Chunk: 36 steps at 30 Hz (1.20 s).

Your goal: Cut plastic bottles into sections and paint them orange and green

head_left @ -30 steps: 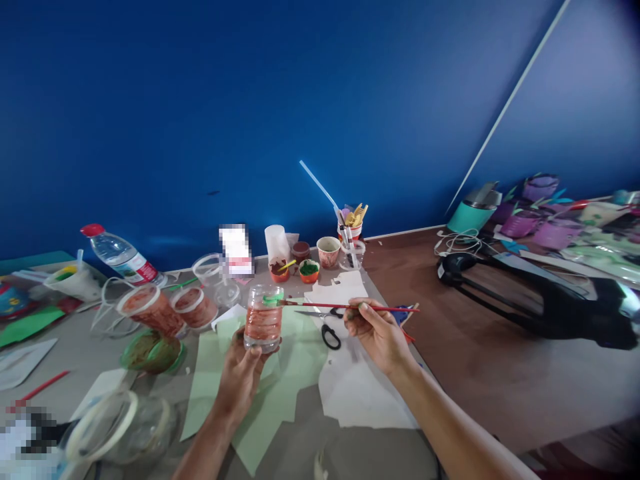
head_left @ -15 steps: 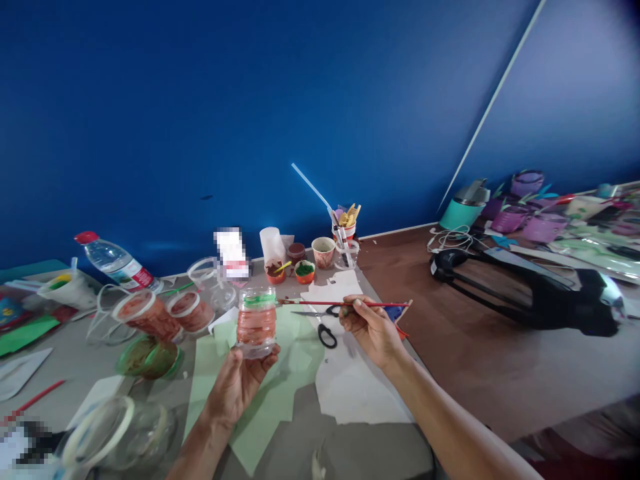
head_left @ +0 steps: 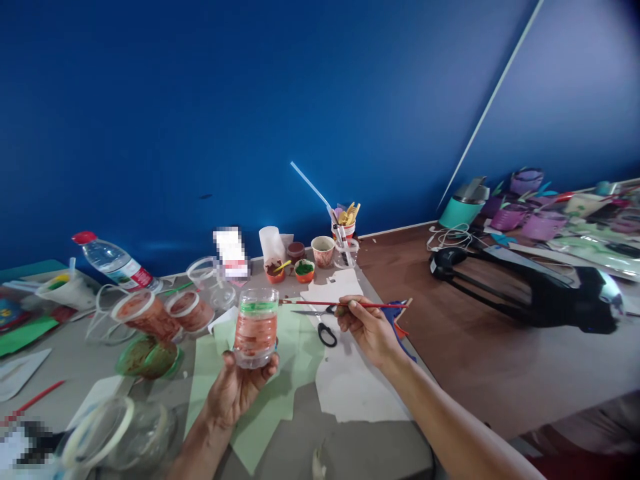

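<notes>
My left hand (head_left: 240, 385) grips a cut plastic bottle (head_left: 256, 331) by its base, from below. Brownish-orange paint covers the bottle's middle, with a green band near the rim and bare clear plastic at top and bottom. A thin red paintbrush (head_left: 373, 305) is pinched in my right hand (head_left: 364, 328), lying almost level with its tip close to the bottle's right side; whether it touches, I cannot tell. Black-handled scissors (head_left: 327, 335) lie under the brush. Small tubs of brown paint (head_left: 275, 272) and green paint (head_left: 305, 270) stand behind.
Green paper (head_left: 267, 427) and white paper (head_left: 350, 390) cover the table below my hands. At left are painted cups (head_left: 146, 313), a water bottle (head_left: 115, 263) and a clear jar (head_left: 135, 433). A black device (head_left: 520, 290) lies at right.
The bottle has turned slightly in my left hand and stands a little lower and more toward me. The brush has shifted only slightly left.
</notes>
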Motion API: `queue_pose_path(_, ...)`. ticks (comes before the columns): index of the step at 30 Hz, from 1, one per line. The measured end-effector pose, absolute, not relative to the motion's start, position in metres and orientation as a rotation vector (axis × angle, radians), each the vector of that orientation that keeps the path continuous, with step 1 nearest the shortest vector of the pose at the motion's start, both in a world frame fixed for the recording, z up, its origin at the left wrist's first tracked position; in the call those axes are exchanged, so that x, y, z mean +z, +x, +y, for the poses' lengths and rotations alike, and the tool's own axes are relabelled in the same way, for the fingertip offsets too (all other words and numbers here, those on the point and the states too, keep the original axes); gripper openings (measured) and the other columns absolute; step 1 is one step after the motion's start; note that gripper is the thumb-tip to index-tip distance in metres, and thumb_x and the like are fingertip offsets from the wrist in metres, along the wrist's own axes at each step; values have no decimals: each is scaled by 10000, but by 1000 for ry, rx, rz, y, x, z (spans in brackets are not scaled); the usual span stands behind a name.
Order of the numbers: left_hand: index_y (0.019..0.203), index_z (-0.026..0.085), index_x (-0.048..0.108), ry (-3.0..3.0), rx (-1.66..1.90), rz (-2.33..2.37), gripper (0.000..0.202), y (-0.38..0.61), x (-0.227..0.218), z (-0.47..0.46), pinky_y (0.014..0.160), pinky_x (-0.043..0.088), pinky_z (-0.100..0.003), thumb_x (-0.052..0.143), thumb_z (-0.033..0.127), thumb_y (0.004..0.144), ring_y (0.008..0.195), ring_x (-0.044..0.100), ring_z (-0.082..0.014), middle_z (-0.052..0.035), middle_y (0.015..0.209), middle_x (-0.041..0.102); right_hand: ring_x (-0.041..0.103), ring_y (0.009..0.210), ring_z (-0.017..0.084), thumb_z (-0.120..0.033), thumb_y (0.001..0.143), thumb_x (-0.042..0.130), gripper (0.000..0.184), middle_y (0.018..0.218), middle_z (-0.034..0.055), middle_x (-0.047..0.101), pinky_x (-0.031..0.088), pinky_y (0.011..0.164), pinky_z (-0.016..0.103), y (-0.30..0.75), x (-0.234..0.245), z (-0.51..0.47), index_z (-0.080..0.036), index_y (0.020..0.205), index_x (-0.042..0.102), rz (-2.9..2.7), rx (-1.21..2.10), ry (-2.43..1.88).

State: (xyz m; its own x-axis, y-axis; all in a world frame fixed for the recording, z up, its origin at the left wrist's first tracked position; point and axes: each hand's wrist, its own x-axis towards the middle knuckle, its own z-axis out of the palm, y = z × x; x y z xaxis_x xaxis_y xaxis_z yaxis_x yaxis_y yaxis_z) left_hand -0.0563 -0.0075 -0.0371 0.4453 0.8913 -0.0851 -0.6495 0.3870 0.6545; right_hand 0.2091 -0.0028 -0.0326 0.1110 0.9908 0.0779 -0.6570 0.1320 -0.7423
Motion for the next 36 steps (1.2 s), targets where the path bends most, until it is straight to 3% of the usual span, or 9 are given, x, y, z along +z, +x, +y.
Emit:
queue_pose_path(12, 934, 140, 701, 681, 1161, 721, 483, -50, -41, -8, 726, 592, -313, 816, 489, 620, 802, 721, -235, -98, 873, 755, 603, 493, 116, -317, 711, 776, 178, 651, 39, 716, 483, 466, 219, 207, -30, -6, -170, 791, 715, -648, 1296, -638)
queue_pose_path(19, 1024, 207, 596, 930, 1421, 968, 494, -41, -41, -1, 773, 541, -327, 818, 405, 630, 843, 674, -186, -24, 979, 685, 606, 498, 119, -326, 718, 770, 169, 658, 34, 711, 488, 474, 226, 206, -27, -8, -180, 787, 721, -674, 1283, -633)
queue_pose_path(26, 996, 200, 509, 1165, 1459, 1352, 568, -46, -39, 4, 758, 515, -318, 836, 383, 568, 845, 656, -202, -51, 976, 645, 616, 526, 119, -322, 737, 755, 161, 667, 39, 707, 481, 487, 218, 205, -27, -10, -176, 793, 718, -688, 1306, -626)
queue_pose_path(36, 1062, 213, 454, 1209, 1384, 1417, 612, -46, -43, -1, 775, 504, -320, 830, 318, 591, 850, 678, -201, -62, 1017, 651, 612, 500, 135, -341, 718, 770, 191, 669, 53, 722, 486, 485, 254, 204, -23, -12, -172, 792, 721, -701, 1329, -627)
